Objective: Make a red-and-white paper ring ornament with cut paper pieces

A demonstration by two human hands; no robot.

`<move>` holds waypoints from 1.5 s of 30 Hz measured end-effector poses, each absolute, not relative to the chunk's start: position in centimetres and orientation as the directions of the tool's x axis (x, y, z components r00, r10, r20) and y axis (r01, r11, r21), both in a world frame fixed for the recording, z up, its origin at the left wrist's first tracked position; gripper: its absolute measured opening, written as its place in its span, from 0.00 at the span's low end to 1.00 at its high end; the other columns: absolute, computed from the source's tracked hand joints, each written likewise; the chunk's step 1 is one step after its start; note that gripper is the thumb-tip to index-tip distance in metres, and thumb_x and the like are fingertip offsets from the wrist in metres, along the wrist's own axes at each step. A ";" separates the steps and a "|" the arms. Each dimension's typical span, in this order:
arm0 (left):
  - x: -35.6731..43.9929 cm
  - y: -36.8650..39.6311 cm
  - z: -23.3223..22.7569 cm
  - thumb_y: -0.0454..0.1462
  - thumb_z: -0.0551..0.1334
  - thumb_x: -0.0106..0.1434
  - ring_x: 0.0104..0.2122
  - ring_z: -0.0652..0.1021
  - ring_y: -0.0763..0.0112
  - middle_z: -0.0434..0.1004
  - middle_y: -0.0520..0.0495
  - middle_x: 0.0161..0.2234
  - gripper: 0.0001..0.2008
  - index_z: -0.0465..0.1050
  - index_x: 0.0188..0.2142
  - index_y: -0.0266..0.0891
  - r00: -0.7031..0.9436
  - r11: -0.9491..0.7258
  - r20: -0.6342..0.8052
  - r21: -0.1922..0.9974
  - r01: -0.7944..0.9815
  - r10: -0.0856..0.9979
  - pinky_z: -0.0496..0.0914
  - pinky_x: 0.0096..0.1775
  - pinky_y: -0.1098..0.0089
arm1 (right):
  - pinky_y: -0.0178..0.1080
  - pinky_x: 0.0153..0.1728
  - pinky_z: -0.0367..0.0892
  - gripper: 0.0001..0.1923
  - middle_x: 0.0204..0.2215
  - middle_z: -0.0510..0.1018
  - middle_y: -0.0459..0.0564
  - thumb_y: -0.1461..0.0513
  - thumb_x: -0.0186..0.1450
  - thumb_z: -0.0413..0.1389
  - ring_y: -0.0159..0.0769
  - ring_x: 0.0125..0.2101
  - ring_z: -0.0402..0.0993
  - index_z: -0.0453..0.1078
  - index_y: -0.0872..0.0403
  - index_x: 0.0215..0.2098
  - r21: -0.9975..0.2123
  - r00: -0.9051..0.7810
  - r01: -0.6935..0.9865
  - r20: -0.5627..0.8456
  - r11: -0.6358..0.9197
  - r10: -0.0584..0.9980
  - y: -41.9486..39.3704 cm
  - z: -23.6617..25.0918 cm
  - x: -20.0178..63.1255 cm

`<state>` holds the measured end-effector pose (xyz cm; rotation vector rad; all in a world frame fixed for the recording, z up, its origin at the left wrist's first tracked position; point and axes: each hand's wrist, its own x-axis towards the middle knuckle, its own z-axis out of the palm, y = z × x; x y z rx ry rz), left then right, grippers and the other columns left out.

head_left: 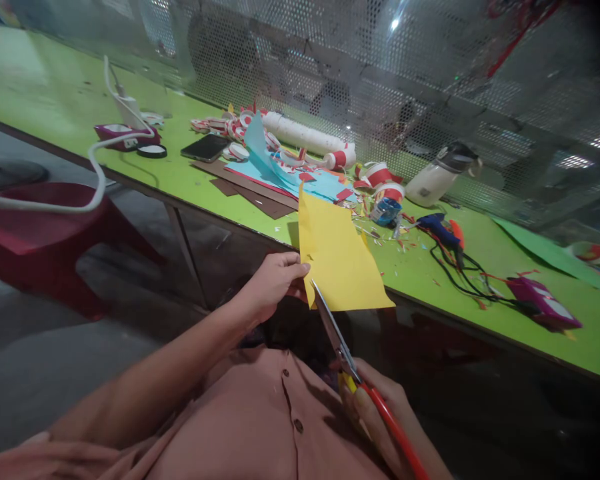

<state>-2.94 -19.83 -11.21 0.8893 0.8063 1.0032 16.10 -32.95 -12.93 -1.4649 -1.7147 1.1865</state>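
My left hand (275, 283) pinches the left edge of a yellow paper sheet (341, 257) between thumb and fingers, holding it up in front of the table edge. Below it, my right hand (377, 403) grips a pair of scissors (337, 333) with red and yellow on the handles. The blades point up and left, and their tips are at the sheet's lower left part, close to my left thumb. Whether the blades are cutting into the paper, I cannot tell. The sheet's left side looks slightly bent.
On the green table (220, 193) lie blue paper (265, 160), brown sheets (260, 200), a phone (205, 148), cut paper cups (380, 175) and scraps. Farther right are a blue glue gun (440, 230), a purple power strip (545, 303) and a white bottle (437, 177). A red stool (35, 227) stands left.
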 end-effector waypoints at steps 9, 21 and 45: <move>-2.6 -20.0 -11.2 0.32 0.59 0.55 0.20 0.73 0.75 0.74 0.50 0.23 0.03 0.70 0.26 0.35 0.293 0.280 -0.174 0.886 -0.370 0.940 0.70 0.25 0.73 | 0.32 0.26 0.62 0.22 0.22 0.67 0.46 0.48 0.65 0.43 0.32 0.24 0.64 0.68 0.56 0.42 -0.857 -0.290 0.512 -0.112 0.055 0.950 -32.7 -12.1 16.2; -2.4 -20.2 -10.9 0.32 0.58 0.55 0.20 0.73 0.75 0.73 0.51 0.22 0.03 0.69 0.26 0.35 0.274 0.263 -0.170 0.899 -0.351 0.947 0.69 0.25 0.73 | 0.29 0.20 0.59 0.21 0.19 0.65 0.45 0.51 0.66 0.45 0.30 0.20 0.61 0.69 0.57 0.44 -0.839 -0.281 0.538 -0.093 0.077 0.955 -32.7 -12.5 16.1; -2.8 -20.1 -10.7 0.31 0.59 0.53 0.18 0.72 0.76 0.71 0.51 0.20 0.04 0.69 0.23 0.35 0.295 0.273 -0.176 0.905 -0.327 0.939 0.66 0.23 0.74 | 0.32 0.28 0.65 0.21 0.24 0.71 0.49 0.50 0.65 0.46 0.34 0.26 0.68 0.70 0.57 0.41 -0.818 -0.256 0.572 -0.104 0.064 0.961 -32.8 -11.9 15.9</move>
